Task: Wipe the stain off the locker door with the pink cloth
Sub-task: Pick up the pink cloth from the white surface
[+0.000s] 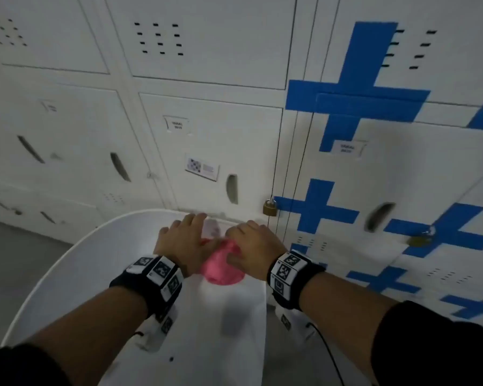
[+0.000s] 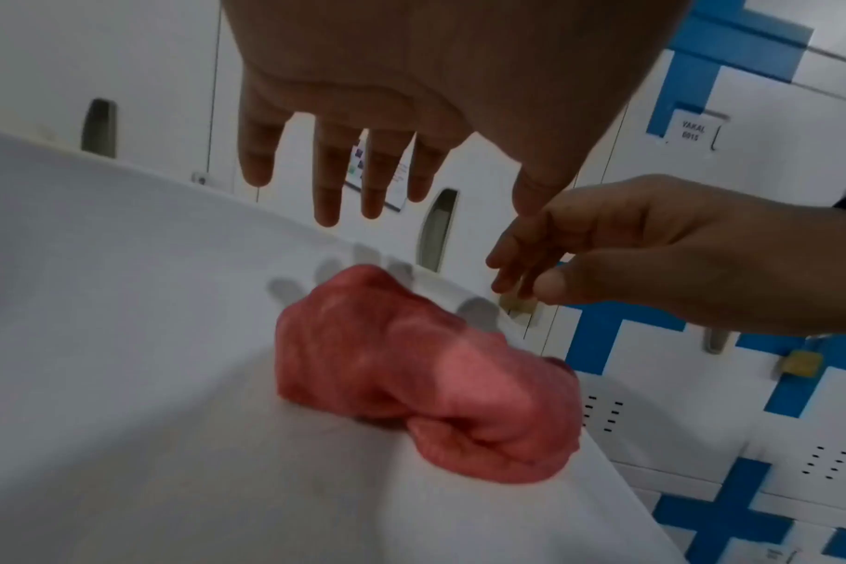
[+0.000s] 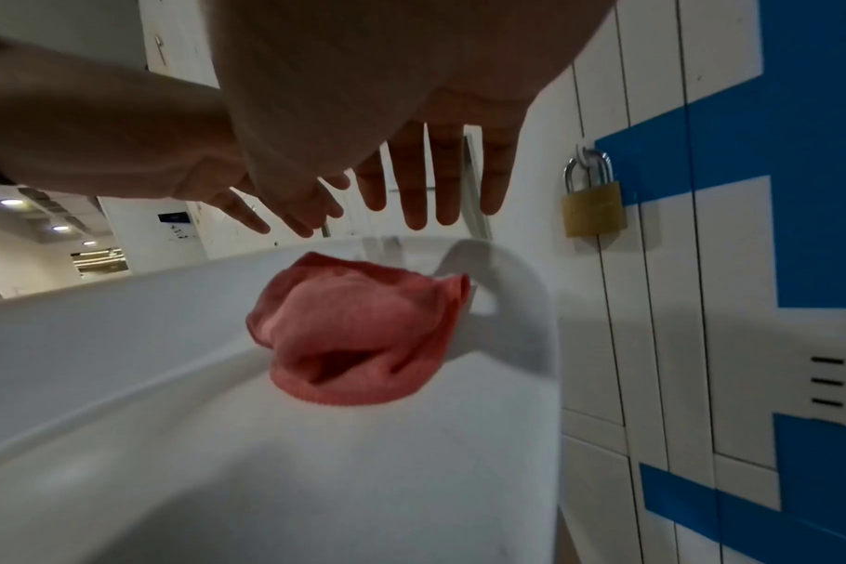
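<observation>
Pink cloth (image 1: 221, 267) lies bunched on the white table (image 1: 76, 271), near the lockers (image 1: 221, 146). Left hand (image 1: 183, 240) and right hand (image 1: 253, 246) hover above it, fingers extended, gripping nothing.

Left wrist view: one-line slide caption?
Both hands, left hand and right hand, hover open above the crumpled pink cloth on a white surface.

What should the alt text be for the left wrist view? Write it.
A crumpled pink cloth lies on a white surface while the left hand hovers open above it and the right hand reaches in from the right. White lockers with blue tape stand behind.
</observation>
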